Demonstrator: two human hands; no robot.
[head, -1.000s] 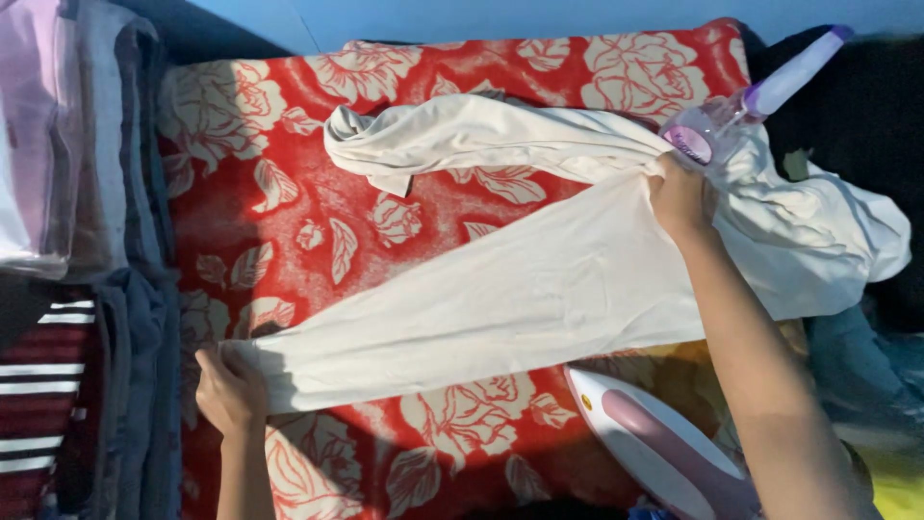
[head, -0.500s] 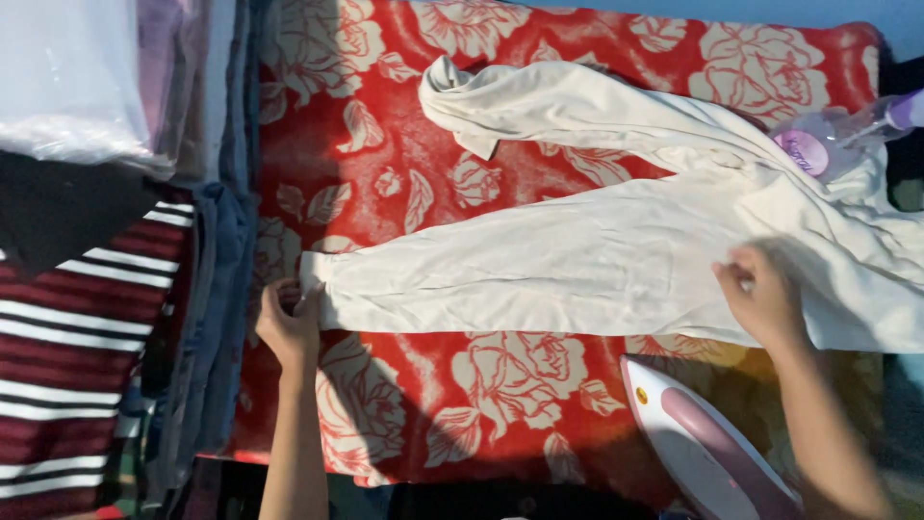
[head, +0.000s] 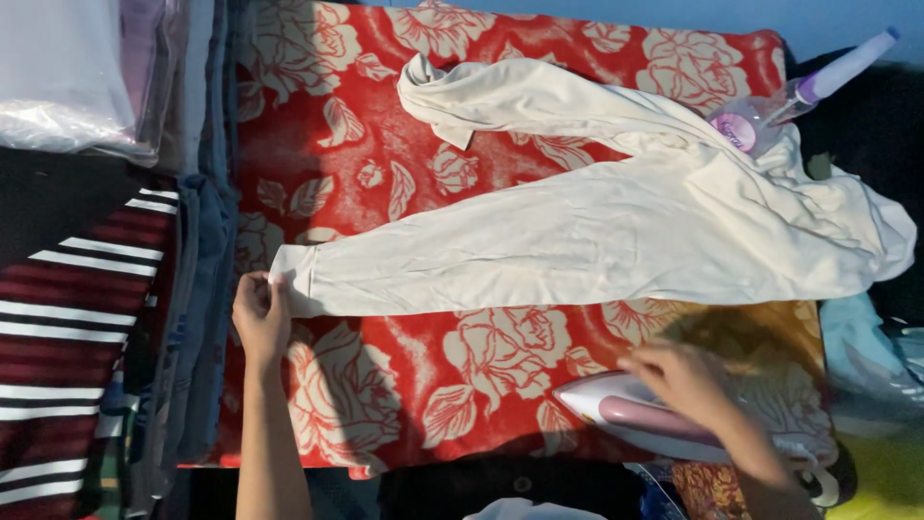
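A cream-white garment (head: pixel 597 236) with two long legs lies across a red blanket with pale roses (head: pixel 385 183). One leg is stretched flat toward the left; the other curves above it. My left hand (head: pixel 260 318) pinches the cuff at the end of the flat leg. My right hand (head: pixel 688 377), blurred by motion, is over the top of a white and pink iron (head: pixel 626 416) that rests on the blanket below the garment. Whether its fingers grip the handle I cannot tell.
A clear spray bottle with a purple nozzle (head: pixel 789 96) lies at the upper right beside the bunched garment top. Stacks of folded clothes, including a red, white and black striped piece (head: pixel 77 337) and blue denim (head: pixel 197 289), line the left side. A plastic-wrapped bundle (head: pixel 67 77) sits upper left.
My right hand has left the garment and moved down to the iron. My left hand keeps hold of the cuff. The view has shifted slightly.
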